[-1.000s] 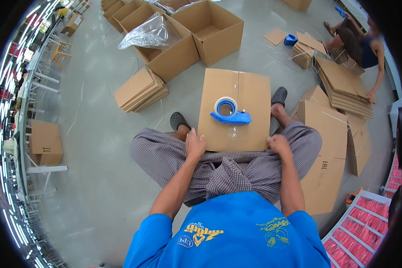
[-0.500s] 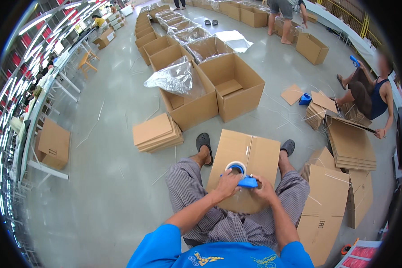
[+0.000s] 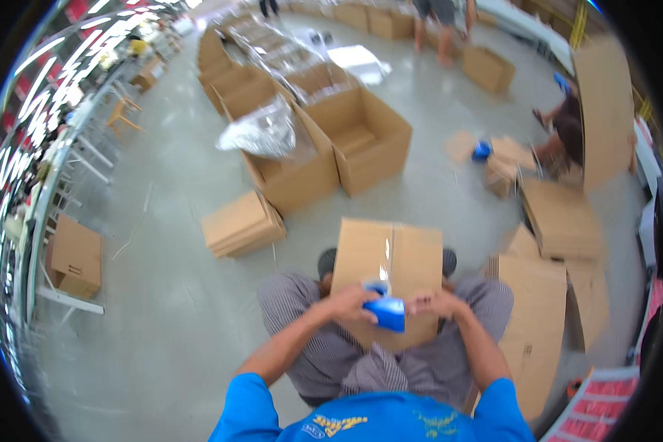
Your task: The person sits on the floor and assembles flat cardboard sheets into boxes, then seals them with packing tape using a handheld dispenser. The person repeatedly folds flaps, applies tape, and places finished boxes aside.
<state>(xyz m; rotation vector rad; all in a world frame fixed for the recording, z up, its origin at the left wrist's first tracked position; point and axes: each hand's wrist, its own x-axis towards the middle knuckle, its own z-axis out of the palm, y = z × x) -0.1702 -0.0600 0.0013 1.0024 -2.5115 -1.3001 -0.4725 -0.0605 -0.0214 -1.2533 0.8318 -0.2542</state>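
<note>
A closed cardboard box point(image 3: 412, 254) stands between my knees, with a shiny strip of tape running down its top seam. My left hand point(image 3: 355, 303) is closed around a blue tape dispenser point(image 3: 387, 315), held low over the near part of the box top. To the right of the dispenser, my right hand point(image 3: 433, 303) is over the box with its fingers stretched out to the left. It is apart from the dispenser and somewhat blurred, and I see nothing held in it.
Ahead stand open cardboard boxes point(image 3: 372, 140), one with a clear plastic liner point(image 3: 261, 132). Folded cardboard point(image 3: 243, 225) lies front left. Flat cartons point(image 3: 534, 317) are stacked on my right, where a seated person holds up a cardboard sheet point(image 3: 604, 114). A long table runs along the left.
My right hand has come off the dispenser. My left hand has turned and lowered the dispenser toward me. The person on the right has raised a cardboard sheet. The view has shifted slightly.
</note>
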